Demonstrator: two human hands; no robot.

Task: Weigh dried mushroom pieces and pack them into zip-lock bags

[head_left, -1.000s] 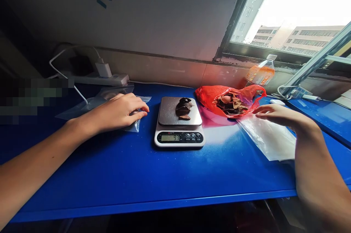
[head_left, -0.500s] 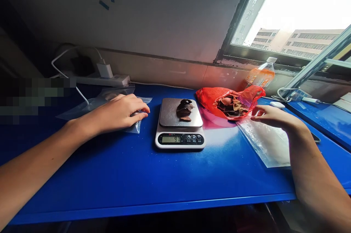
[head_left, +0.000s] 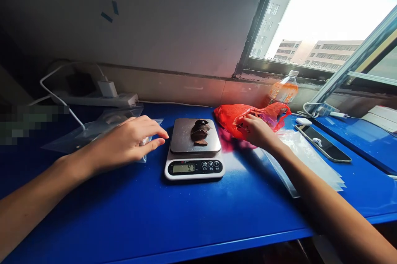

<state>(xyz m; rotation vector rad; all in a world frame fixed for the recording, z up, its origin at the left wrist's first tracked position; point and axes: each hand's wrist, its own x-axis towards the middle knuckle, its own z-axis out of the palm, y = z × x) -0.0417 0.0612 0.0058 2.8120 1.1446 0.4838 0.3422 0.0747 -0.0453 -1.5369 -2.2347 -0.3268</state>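
Observation:
Several dark brown dried pieces, like dried peel (head_left: 200, 133), lie on the steel plate of a white kitchen scale (head_left: 173, 173), whose display seems to read 9.1 or 97. To its left, my left hand (head_left: 138, 138) hovers with thumb and fingers apart, holding nothing I can see. Clear plastic bags (head_left: 74, 133) lie beneath and behind it. My right hand (head_left: 259, 131) reaches into the mouth of a red plastic bag (head_left: 228, 116) right of the scale. Its fingertips are hidden among the dried pieces inside, so what they grip does not show.
On the right of the blue table (head_left: 198, 218) are a stack of clear bags (head_left: 297, 169), a phone (head_left: 328, 146) and a small white case (head_left: 303, 121). An orange drink bottle (head_left: 283, 90) stands by the wall. At the back left lies a power strip (head_left: 125, 100) with cables.
My right hand has moved left from beside the red bag into its opening. My left hand's fingers have spread a little more. The view has shifted slightly, bringing the phone into sight.

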